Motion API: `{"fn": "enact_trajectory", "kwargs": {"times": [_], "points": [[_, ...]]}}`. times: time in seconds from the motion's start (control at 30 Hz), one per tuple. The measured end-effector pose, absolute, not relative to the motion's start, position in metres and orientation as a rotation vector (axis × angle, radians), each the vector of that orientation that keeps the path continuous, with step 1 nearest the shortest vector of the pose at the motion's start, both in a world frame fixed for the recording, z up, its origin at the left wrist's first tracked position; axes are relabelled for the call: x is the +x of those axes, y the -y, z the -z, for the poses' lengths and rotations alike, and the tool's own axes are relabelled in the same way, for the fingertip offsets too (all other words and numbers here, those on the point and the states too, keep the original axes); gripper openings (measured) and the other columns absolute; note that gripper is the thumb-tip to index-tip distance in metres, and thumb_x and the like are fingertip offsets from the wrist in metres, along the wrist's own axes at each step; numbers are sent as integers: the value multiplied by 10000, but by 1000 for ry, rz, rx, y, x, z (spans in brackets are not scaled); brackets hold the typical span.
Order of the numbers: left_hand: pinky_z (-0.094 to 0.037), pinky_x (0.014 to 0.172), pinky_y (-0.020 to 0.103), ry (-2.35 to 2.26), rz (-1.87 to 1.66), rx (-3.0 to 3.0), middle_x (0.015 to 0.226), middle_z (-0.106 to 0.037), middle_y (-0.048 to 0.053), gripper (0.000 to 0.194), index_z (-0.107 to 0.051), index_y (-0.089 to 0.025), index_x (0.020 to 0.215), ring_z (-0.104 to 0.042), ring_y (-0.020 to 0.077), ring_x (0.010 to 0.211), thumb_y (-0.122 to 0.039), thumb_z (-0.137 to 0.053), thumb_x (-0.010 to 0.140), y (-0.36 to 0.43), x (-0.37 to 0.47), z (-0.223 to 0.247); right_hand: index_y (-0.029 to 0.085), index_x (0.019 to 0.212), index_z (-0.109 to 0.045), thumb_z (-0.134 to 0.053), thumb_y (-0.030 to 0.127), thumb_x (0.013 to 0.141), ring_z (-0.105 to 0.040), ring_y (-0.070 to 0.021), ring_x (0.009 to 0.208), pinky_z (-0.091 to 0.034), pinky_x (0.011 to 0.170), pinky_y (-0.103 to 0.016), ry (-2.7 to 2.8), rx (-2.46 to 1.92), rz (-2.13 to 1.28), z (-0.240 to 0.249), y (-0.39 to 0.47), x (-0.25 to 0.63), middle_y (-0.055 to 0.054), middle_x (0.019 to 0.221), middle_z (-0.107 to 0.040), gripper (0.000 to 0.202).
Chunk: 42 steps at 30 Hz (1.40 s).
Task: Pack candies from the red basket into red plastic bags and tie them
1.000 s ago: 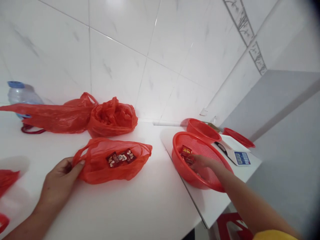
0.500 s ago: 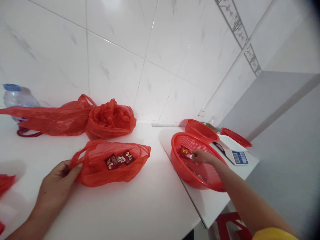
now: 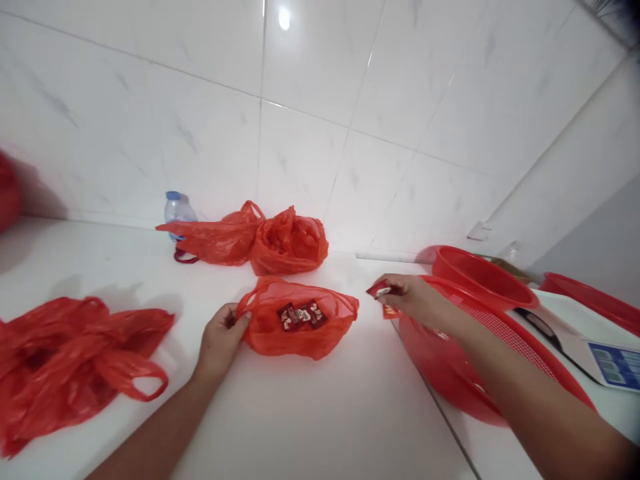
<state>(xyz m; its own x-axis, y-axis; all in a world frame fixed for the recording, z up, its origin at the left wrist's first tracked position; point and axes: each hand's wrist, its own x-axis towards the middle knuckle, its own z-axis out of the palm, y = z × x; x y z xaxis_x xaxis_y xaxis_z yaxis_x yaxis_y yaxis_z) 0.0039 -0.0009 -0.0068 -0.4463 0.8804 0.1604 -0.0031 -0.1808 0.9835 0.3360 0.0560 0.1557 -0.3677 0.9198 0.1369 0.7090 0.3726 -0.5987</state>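
My left hand (image 3: 225, 337) pinches the handle end of a red plastic bag (image 3: 300, 347) that lies on the white table. Small dark red packets (image 3: 301, 315) with pale print show inside it or through its film. Between the fingertips of my right hand (image 3: 405, 297) are small red packets (image 3: 383, 291), one dark red and one brighter red below it. That hand is over the left rim of a red plastic basket (image 3: 450, 373) with mesh sides. My forearm covers part of the basket, and its contents are mostly hidden.
Crumpled red bags (image 3: 75, 367) lie at left, and a bundle of red bags (image 3: 290, 240) rests against the tiled wall. Behind them stands a clear bottle with a blue cap (image 3: 177, 213). At right are another red basket (image 3: 480, 277) and a white scale (image 3: 590, 333).
My right hand has come up out of the basket and moved left with packets in its fingers. The view has swung left. My left hand still holds the bag.
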Motion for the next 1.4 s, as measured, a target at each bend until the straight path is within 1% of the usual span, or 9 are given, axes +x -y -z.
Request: {"fn": "enact_trajectory", "kwargs": {"times": [0.17,0.37,0.6,0.73,0.93,1.1,1.17,1.3,1.4], "points": [[-456,639,246,-1373,-1689,1079,766,-636,2,287,-594,-182,867,-572,145,675,-419,-658,718,2,2,12,223,862,-654,-487,175,774,-550,-115,633,-392,514,-205,2457,-1188,-749,-142,-63,260,20,777,-643,195],[-452,625,240,-1365,-1686,1059,734,-629,-8,263,-599,-184,839,-570,142,660,-404,-666,712,4,4,8,224,820,-645,-542,132,745,-584,-140,687,-423,591,-233,2555,-1094,-714,-100,-74,213,23,771,-646,157],[-436,609,232,-1377,-1680,1043,706,-600,-14,233,-603,-182,810,-543,138,647,-387,-660,713,6,5,3,259,1041,-613,-524,225,814,-580,-165,905,-458,760,-281,2268,-1179,-512,-87,-66,234,-21,1078,-603,247],[-440,607,232,-1390,-1651,1059,727,-608,-10,228,-606,-188,826,-553,141,656,-386,-651,723,3,3,9,221,956,-612,-487,245,835,-575,-164,819,-445,713,-277,1988,-1277,-241,-79,-59,263,-35,955,-607,176],[-447,609,239,-1393,-1662,1045,722,-624,-7,239,-607,-190,809,-555,143,649,-392,-665,696,3,4,10,243,834,-606,-489,400,852,-590,-190,713,-397,615,-279,2107,-1682,-223,-54,-49,286,-20,807,-633,196],[-443,614,242,-1429,-1666,1035,725,-627,-10,255,-607,-191,815,-554,142,648,-392,-677,674,4,6,5,215,1113,-527,-493,498,834,-615,-209,769,-438,636,-310,1914,-1712,-150,-35,-47,294,-104,1099,-593,399],[-437,618,238,-1445,-1658,1046,723,-620,-16,244,-599,-192,804,-546,138,650,-387,-676,678,5,6,3,205,1110,-508,-476,533,829,-624,-211,732,-450,617,-310,1796,-1738,-303,-30,-47,297,-99,995,-629,433],[-424,623,229,-1456,-1631,1104,721,-603,-22,242,-582,-191,790,-527,132,655,-389,-680,691,8,8,3,203,756,-519,-472,497,814,-546,-159,485,-407,492,-264,1701,-1716,-854,-25,-47,297,-12,582,-581,304],[-407,592,219,-1442,-1628,1130,675,-564,-36,244,-565,-190,743,-496,121,621,-413,-661,718,7,9,1,193,696,-506,-522,387,755,-505,-120,443,-345,432,-222,1585,-1618,-1079,-31,-50,292,11,558,-560,204]]}}
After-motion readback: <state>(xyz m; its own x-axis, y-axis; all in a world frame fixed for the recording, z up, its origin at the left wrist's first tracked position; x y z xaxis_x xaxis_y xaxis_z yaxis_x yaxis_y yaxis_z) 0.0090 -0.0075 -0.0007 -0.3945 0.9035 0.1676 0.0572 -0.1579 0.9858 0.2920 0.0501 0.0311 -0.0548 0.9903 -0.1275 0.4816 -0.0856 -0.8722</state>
